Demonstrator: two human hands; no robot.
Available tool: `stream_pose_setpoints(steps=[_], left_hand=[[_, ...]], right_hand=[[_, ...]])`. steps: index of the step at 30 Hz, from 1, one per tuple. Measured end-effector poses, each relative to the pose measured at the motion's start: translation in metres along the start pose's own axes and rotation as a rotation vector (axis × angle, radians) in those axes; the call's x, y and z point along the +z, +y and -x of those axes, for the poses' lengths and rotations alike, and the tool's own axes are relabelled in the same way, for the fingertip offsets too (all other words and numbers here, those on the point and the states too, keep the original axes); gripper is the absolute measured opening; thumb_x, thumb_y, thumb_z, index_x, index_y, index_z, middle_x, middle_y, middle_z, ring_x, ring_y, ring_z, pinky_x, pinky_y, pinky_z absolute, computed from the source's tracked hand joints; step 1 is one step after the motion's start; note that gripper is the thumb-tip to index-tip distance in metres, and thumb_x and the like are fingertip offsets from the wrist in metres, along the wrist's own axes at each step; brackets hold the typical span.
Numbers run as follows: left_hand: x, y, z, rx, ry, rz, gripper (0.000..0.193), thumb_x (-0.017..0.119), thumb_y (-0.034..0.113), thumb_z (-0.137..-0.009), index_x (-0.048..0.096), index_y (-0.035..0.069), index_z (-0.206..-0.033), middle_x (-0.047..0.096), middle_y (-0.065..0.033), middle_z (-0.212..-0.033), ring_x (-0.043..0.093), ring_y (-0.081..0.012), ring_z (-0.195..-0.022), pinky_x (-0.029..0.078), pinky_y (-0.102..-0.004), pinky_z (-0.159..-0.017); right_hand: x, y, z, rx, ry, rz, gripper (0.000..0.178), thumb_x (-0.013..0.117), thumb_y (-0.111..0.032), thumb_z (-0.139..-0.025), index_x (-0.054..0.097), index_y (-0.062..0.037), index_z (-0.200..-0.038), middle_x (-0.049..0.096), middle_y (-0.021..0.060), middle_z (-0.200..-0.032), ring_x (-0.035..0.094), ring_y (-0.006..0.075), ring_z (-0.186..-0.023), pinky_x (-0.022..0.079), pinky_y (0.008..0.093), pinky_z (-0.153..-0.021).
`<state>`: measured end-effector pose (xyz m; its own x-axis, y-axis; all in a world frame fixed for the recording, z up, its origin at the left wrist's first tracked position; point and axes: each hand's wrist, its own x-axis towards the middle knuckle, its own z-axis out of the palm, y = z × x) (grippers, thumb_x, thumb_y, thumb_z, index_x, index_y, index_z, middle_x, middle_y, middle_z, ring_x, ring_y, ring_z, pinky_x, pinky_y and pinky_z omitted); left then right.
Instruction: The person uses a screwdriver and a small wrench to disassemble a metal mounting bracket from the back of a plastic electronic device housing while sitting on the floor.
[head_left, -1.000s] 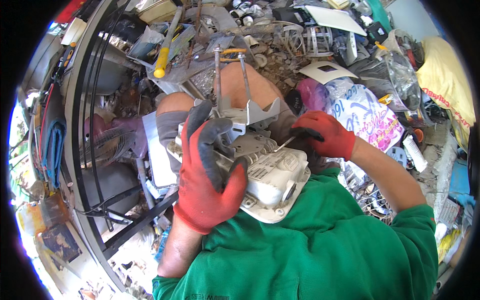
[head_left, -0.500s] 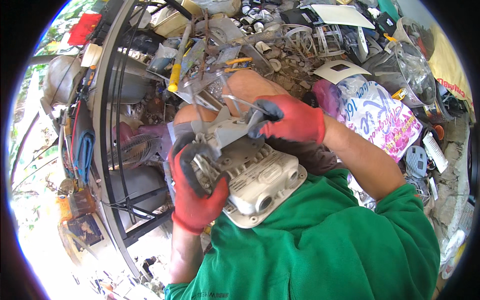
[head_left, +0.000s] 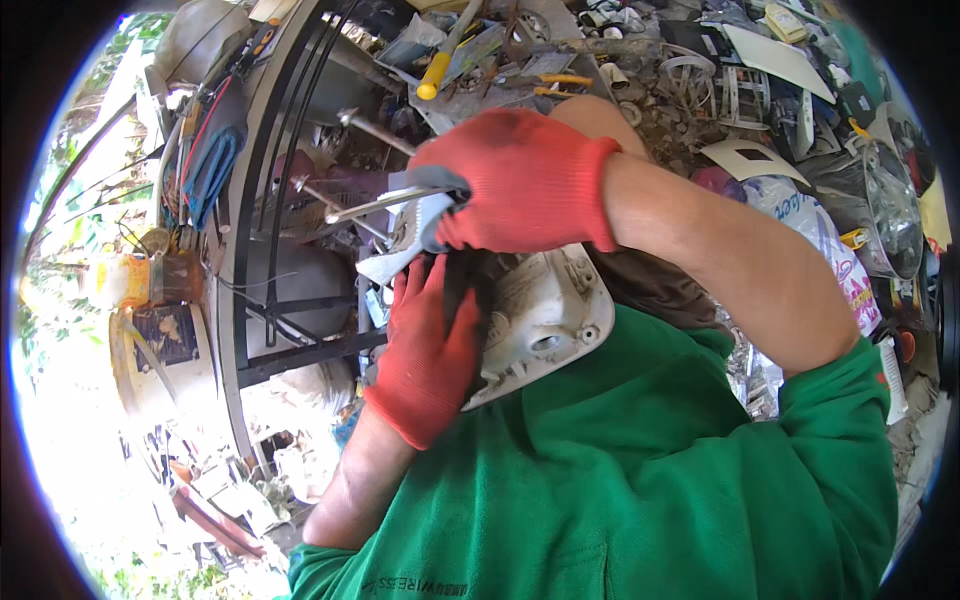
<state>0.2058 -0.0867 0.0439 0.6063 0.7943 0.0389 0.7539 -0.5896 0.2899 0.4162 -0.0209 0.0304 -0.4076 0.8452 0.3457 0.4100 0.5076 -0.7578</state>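
A pale cast-metal housing [head_left: 545,320] with a flanged edge rests on my lap against the green shirt. My left hand [head_left: 430,335], in a red and black glove, lies over its left side, gripping it with the fingertips up against a grey metal bracket [head_left: 390,262]. My right hand [head_left: 510,180], gloved alike, is closed above the bracket. A slim metal rod [head_left: 385,203] runs out leftward from between its thumb and fingers. Two long bolts, an upper bolt [head_left: 375,131] and a lower bolt [head_left: 335,207], stick out past the bracket. My hands hide much of the bracket and housing top.
A dark metal frame [head_left: 255,190] stands close on my left. Ahead lie a yellow-handled tool [head_left: 437,72], orange-handled pliers [head_left: 565,80] and mixed scrap. To the right are a printed plastic bag [head_left: 800,205] and a clear plastic bin [head_left: 885,200].
My right hand has moved left across the housing to the bracket. My left hand has turned, its fingers now stretched over the housing. The view has shifted, so the surroundings sit farther right.
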Motion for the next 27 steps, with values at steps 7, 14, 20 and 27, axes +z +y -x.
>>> stream_pose_setpoints(steps=[7,14,20,27], left_hand=[[0.029,-0.026,0.020,-0.541,0.373,0.734,0.024,0.063,0.015,-0.095,0.067,-0.006,-0.107,0.074,-0.0074,-0.095,0.067,-0.0134,-0.084,0.053,-0.0311,-0.078],[0.046,-0.083,0.067,-0.600,0.626,0.807,0.028,0.073,0.018,-0.088,0.068,-0.002,-0.107,0.073,-0.0065,-0.099,0.067,-0.0146,-0.093,0.051,-0.0309,-0.083],[0.040,-0.127,0.090,-0.515,0.431,0.338,0.030,0.073,0.015,-0.086,0.067,0.001,-0.113,0.072,-0.0118,-0.113,0.068,-0.0286,-0.110,0.051,-0.0371,-0.091],[0.048,-0.142,0.080,-0.408,0.333,-0.037,0.040,0.069,0.034,-0.084,0.068,0.010,-0.116,0.072,-0.0118,-0.105,0.067,-0.0359,-0.099,0.048,-0.0481,-0.088]], right_hand=[[0.033,-0.064,-0.046,-0.007,-0.408,0.344,0.036,0.073,-0.027,-0.077,0.074,-0.0056,-0.105,0.073,0.0177,-0.105,0.070,0.0359,-0.101,0.056,0.0443,-0.086],[0.109,-0.085,-0.086,-0.106,-0.534,0.302,0.030,0.070,-0.025,-0.078,0.075,-0.0074,-0.101,0.074,0.0180,-0.100,0.072,0.0350,-0.098,0.058,0.0439,-0.082],[0.157,-0.079,-0.096,-0.083,-0.421,0.181,0.020,0.067,-0.023,-0.080,0.071,-0.0071,-0.091,0.072,0.0160,-0.091,0.070,0.0367,-0.092,0.055,0.0471,-0.079],[0.167,-0.070,-0.083,0.024,-0.243,0.166,0.032,0.065,-0.026,-0.081,0.073,-0.0111,-0.108,0.074,0.0171,-0.101,0.069,0.0367,-0.100,0.054,0.0461,-0.089]])
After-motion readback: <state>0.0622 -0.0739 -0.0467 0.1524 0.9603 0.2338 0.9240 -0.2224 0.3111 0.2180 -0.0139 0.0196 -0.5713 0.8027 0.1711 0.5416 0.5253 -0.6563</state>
